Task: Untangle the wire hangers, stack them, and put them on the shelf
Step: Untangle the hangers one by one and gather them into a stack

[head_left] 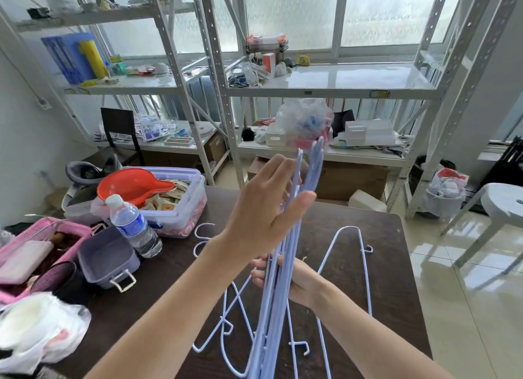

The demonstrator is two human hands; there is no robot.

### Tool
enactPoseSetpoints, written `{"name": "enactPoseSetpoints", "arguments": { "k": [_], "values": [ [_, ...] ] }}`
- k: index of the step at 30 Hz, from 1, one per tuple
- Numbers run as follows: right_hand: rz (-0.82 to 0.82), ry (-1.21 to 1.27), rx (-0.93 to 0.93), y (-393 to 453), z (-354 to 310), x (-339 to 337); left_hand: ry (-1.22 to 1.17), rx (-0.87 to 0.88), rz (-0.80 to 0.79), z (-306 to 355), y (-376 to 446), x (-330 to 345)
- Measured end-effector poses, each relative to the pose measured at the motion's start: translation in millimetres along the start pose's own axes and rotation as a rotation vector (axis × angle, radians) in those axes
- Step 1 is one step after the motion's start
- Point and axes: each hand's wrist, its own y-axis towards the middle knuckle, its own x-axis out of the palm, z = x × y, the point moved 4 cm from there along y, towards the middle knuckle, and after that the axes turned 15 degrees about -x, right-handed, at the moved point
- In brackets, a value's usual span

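Note:
A bundle of pale lavender wire hangers (283, 265) stands on edge in front of me, rising from the dark table (382, 265). My right hand (294, 284) grips the bundle low down from the right side. My left hand (266, 206) lies flat against its upper part, fingers stretched and together. More lavender hangers lie loose on the table: one (351, 254) to the right and others (235, 308) under the bundle, their hooks (202, 237) showing at the left. The white metal shelf (339, 81) stands beyond the table.
On the table's left stand a water bottle (133, 226), a clear box with a red scoop (169, 197), a grey tub (107, 257), a pink basket (42, 237) and a plastic bag (36, 330). A white stool (503, 203) stands at the right.

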Motion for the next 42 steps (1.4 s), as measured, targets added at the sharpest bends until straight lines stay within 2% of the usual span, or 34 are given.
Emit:
{"name": "enactPoseSetpoints", "arguments": {
  "k": [2, 4, 5, 6, 7, 8, 9, 11, 14, 18, 23, 26, 29, 32, 37, 42],
  "values": [
    [-0.019, 0.044, -0.016, -1.8, -1.9, 0.6, -0.166, -0.075, 0.085, -25.2, -6.7, -0.3],
    [-0.046, 0.066, -0.040, -4.3, -6.0, 4.0, -0.034, -0.313, 0.210, -68.9, -18.6, 9.8],
    [-0.041, 0.061, -0.043, -4.8, -6.0, 5.3, 0.023, -0.470, 0.179, -94.1, -26.5, 19.4],
    [-0.022, 0.044, -0.038, -4.1, -4.1, 6.5, -0.013, -0.661, 0.080, -117.6, -36.5, 34.0],
    [-0.002, 0.012, -0.031, -4.2, -2.7, 7.2, -0.143, -0.852, -0.053, -129.7, -47.3, 49.1],
    [0.012, -0.032, -0.027, -4.5, -2.1, 7.8, -0.218, -0.946, -0.187, -136.7, -59.2, 64.4],
    [0.015, -0.078, -0.028, -5.6, -2.1, 8.5, -0.175, -0.926, -0.295, -133.6, -68.4, 73.4],
    [0.012, -0.115, -0.054, -8.2, -3.1, 8.4, -0.078, -0.805, -0.320, -130.1, -80.9, 81.2],
    [0.034, -0.074, -0.037, -10.4, 0.3, 6.0, -0.125, -0.829, -0.172, -130.3, -78.6, 75.8],
    [0.001, -0.071, -0.026, -9.4, 1.6, 9.6, -0.322, -0.988, 0.053, -131.9, -76.0, 69.8],
    [0.066, -0.026, -0.026, -10.9, -4.3, 0.2, -0.158, -0.837, 0.137, -140.5, -56.8, 46.0],
    [0.106, 0.026, -0.042, -10.1, -10.2, -2.9, -0.149, -0.803, 0.095, -147.5, -42.9, 33.1],
    [0.164, 0.071, -0.076, -5.0, -15.7, -8.0, -0.419, -0.942, -0.010, -153.4, -37.7, 25.1],
    [0.251, 0.073, -0.104, -2.9, -19.9, -15.6, -0.555, -0.955, 0.017, -149.0, -44.5, 5.4],
    [0.453, -0.024, -0.167, -1.2, -14.8, -37.7, -0.513, -0.921, 0.091, -140.4, -44.3, -9.9],
    [0.568, -0.103, -0.099, 0.1, -0.5, -48.6, -0.553, -0.833, 0.093, -116.8, -45.6, 8.6]
  ]
}}
